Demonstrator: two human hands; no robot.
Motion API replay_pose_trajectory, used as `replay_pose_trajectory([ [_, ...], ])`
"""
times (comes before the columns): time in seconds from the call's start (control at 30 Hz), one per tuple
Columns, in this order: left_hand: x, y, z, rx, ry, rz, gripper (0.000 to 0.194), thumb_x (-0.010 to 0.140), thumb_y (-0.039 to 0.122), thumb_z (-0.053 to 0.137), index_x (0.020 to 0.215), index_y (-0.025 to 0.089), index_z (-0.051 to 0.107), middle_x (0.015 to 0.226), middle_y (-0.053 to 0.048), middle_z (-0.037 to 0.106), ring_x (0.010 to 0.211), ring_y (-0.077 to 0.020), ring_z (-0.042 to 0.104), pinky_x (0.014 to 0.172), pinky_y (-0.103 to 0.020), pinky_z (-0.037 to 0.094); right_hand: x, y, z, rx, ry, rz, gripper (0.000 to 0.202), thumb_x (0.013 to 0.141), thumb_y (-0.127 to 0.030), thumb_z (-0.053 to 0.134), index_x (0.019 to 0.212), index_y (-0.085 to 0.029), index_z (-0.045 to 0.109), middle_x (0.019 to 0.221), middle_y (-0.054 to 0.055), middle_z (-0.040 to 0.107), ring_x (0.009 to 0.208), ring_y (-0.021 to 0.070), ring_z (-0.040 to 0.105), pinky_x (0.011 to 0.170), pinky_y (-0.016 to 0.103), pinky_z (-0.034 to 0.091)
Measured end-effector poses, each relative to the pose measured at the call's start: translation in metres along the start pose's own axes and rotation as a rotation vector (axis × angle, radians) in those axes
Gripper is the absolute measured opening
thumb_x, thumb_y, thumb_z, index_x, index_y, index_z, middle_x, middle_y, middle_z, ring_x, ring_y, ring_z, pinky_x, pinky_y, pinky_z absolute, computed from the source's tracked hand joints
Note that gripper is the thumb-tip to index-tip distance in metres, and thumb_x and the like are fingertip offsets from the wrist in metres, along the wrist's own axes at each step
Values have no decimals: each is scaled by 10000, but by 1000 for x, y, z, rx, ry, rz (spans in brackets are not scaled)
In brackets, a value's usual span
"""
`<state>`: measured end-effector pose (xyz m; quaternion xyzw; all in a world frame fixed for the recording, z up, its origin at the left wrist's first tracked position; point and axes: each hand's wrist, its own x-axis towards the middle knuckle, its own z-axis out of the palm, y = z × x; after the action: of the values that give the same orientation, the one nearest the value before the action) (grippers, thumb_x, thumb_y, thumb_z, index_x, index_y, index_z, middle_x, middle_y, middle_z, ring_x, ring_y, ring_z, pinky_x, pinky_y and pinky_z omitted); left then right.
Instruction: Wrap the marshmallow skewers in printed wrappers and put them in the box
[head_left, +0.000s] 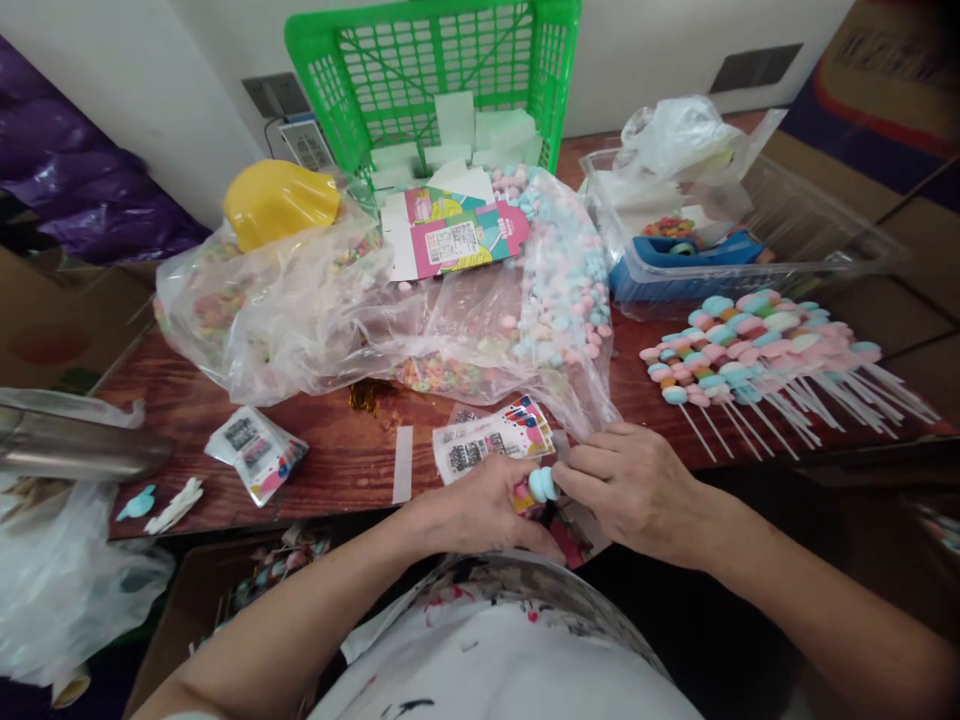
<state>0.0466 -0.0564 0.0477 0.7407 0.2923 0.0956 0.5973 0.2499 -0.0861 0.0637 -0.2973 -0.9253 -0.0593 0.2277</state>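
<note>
My left hand [487,510] is closed around a short row of candies near the table's front edge; a light blue candy [541,485] sticks out past its fingers. Pressed against that end is my right hand [626,490], fingers curled in; what it pinches is mostly hidden. Just behind lie printed plastic packets [491,440]. A large clear bag of pink and blue candies [570,280] reaches almost to my right hand. To the right rests a pile of candy skewers [765,345] on white sticks.
A green basket [559,90] stands at the back behind a printed carton [454,225] and a yellow bowl-shaped thing [277,205]. A clear tub [825,265] with a blue tape dispenser [690,250] is back right. More packets [259,455] and a steel cylinder [75,440] lie left.
</note>
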Motion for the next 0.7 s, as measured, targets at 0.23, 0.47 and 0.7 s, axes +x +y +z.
replay_pose_trajectory([
  [0.23,12,-5,12,-14,90,13,169,618,198,750,714,115,637,661,44,559,669,-117,496,600,-202,412,5,-21,22,73,-39,19,157,844,-119,455,774,-161,589,721,35,593,636,158,492,605,319,319],
  [0.47,2,6,10,-225,253,4,292,646,281,789,874,139,675,719,29,583,681,-97,502,639,-187,417,7,-4,-3,207,-42,192,177,843,-81,465,893,-160,615,764,37,588,715,150,521,650,285,365],
  [0.7,-16,-4,2,-924,128,-150,471,718,422,748,1107,168,665,797,-47,657,674,-143,643,605,-233,504,5,11,-16,308,-57,147,220,876,-53,411,821,-164,594,706,12,574,655,119,490,639,260,344],
])
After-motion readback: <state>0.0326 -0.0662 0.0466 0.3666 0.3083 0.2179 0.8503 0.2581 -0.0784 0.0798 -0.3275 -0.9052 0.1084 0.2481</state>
